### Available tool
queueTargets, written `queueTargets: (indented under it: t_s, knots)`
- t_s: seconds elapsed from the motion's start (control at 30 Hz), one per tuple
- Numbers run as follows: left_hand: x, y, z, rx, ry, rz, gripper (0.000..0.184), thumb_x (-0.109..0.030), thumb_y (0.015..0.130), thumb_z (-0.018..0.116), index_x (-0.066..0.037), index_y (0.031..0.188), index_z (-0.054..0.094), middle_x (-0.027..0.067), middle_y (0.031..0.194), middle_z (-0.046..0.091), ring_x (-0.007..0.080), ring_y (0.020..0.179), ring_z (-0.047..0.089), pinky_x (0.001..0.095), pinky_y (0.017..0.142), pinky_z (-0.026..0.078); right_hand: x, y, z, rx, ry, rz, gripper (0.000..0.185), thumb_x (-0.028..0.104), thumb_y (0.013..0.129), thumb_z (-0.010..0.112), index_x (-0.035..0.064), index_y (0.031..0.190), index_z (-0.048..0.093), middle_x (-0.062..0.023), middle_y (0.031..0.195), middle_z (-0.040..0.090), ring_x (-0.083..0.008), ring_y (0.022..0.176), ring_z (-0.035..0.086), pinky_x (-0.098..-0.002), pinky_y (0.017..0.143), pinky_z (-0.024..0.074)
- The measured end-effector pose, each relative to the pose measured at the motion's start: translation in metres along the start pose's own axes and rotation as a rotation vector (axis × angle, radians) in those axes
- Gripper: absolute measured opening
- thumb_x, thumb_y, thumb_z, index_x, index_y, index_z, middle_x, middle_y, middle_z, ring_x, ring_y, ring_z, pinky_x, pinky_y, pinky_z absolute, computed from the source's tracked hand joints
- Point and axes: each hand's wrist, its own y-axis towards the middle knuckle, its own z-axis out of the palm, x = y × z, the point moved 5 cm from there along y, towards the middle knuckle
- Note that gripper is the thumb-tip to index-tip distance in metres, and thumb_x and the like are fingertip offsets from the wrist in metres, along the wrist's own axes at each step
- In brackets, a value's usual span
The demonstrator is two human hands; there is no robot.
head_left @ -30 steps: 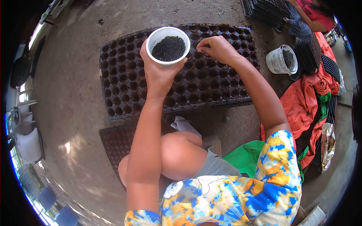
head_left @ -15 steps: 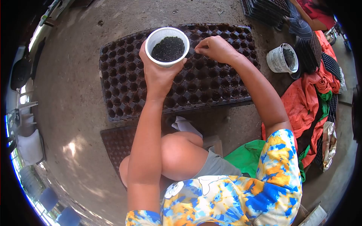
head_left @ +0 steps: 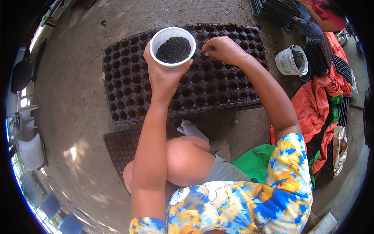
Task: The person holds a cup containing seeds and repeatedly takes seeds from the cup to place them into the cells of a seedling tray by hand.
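My left hand (head_left: 165, 80) is wrapped round a white plastic cup (head_left: 159, 39), its open top facing up at me. Small dark grains that look like seeds (head_left: 175, 50) lie in the cup. Just right of the cup, my right hand (head_left: 225, 50) is pinched closed above the seedling tray; whatever its fingertips hold is too small to make out. Beneath both hands spreads the black seedling tray (head_left: 130, 84), with many round cells and brown soil around them. The cup and my arms hide some of its cells.
A dirty white bucket (head_left: 286, 64) stands right of the tray. Stacked black trays (head_left: 274, 11) and a person in a red top (head_left: 327, 15) are at the upper right. Red sheeting (head_left: 307, 105) and green sheeting (head_left: 255, 162) lie to the right. Another tray (head_left: 122, 146) lies by my knee.
The cup has risen very slightly. My right hand's fingers have shifted a little, still pinched over the tray. Everything else looks the same.
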Motion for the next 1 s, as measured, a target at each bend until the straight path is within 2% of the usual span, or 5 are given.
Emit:
queueTargets:
  t_s: [0.13, 0.27, 0.37, 0.67, 1.0]
  knots:
    - [0.002, 0.0, -0.001, -0.008, 0.018, 0.02, 0.094, -0.004, 0.061, 0.087, -0.001, 0.136, 0.031, 0.0125, 0.124, 0.054, 0.0207, 0.113, 0.055, 0.0337, 0.099, 0.044, 0.008, -0.011, -0.007, -0.075, -0.099, -0.124, 0.013, 0.012, 0.08, 0.063, 0.0065, 0.09, 0.069, -0.0129, 0.088, 0.069, -0.031, 0.085, 0.066, -0.0394, 0.078, 0.0527]
    - [-0.002, -0.001, 0.0, 0.005, 0.032, 0.011, 0.09, -0.006, 0.064, 0.087, 0.0, 0.135, 0.031, 0.0126, 0.125, 0.052, 0.0207, 0.114, 0.054, 0.0331, 0.099, 0.044, 0.011, -0.022, 0.009, 0.066, -0.107, -0.168, 0.008, 0.01, 0.078, 0.06, 0.0059, 0.082, 0.065, -0.0129, 0.088, 0.066, -0.0336, 0.087, 0.064, -0.0425, 0.076, 0.052]
    - [-0.002, -0.001, 0.001, -0.001, 0.028, -0.006, 0.091, -0.006, 0.064, 0.087, 0.0, 0.135, 0.031, 0.0129, 0.123, 0.054, 0.0207, 0.112, 0.056, 0.033, 0.097, 0.045, 0.013, -0.024, 0.017, 0.08, -0.182, -0.225, 0.006, 0.008, 0.077, 0.062, 0.0048, 0.081, 0.063, -0.0114, 0.086, 0.064, -0.0323, 0.083, 0.064, -0.0412, 0.072, 0.0517]
    - [0.0, -0.001, 0.0, -0.01, 0.034, 0.018, 0.091, -0.006, 0.063, 0.087, -0.001, 0.135, 0.031, 0.0133, 0.122, 0.055, 0.0206, 0.111, 0.057, 0.0332, 0.096, 0.046, 0.018, -0.022, 0.038, 0.037, -0.412, -0.316, 0.007, 0.01, 0.078, 0.061, 0.0058, 0.082, 0.065, -0.0114, 0.09, 0.065, -0.0306, 0.089, 0.065, -0.041, 0.076, 0.0533]
    - [-0.002, -0.001, 0.0, 0.009, 0.019, 0.017, 0.089, -0.006, 0.066, 0.087, 0.0, 0.134, 0.031, 0.0126, 0.124, 0.052, 0.02, 0.114, 0.054, 0.0325, 0.098, 0.045, 0.019, -0.023, 0.031, 0.069, -0.364, -0.355, 0.008, 0.011, 0.08, 0.06, 0.0052, 0.079, 0.065, -0.0114, 0.089, 0.064, -0.0304, 0.089, 0.065, -0.0412, 0.075, 0.0534]
